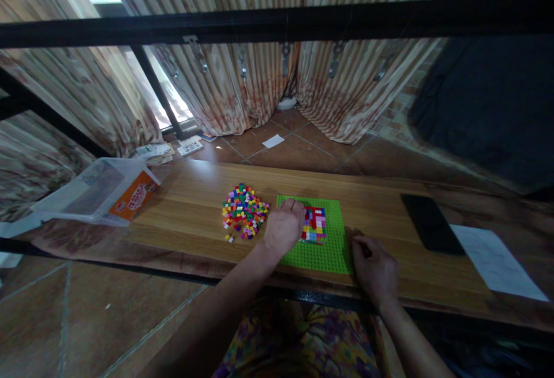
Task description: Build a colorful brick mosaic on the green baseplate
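A green studded baseplate (333, 257) lies on the wooden board in front of me. On it sits a patch of small building bricks (320, 225) in red, purple, yellow, blue and white. My left hand (283, 225) is over the patch's left side, fingers pinched together and pointing down; whatever is between the fingertips is hidden. Curled at the plate's right edge is my right hand (376, 268), its fingertips close to or touching the edge. I cannot make out anything inside it. Left of the plate is a pile of loose bricks (244, 210) in many colours.
A clear plastic box (95, 193) with an orange label stands at the board's left end. To the right lie a black phone (431, 224) and a white paper sheet (497, 259). A dark metal bar (277, 23) crosses the view in front of striped curtains (242, 95).
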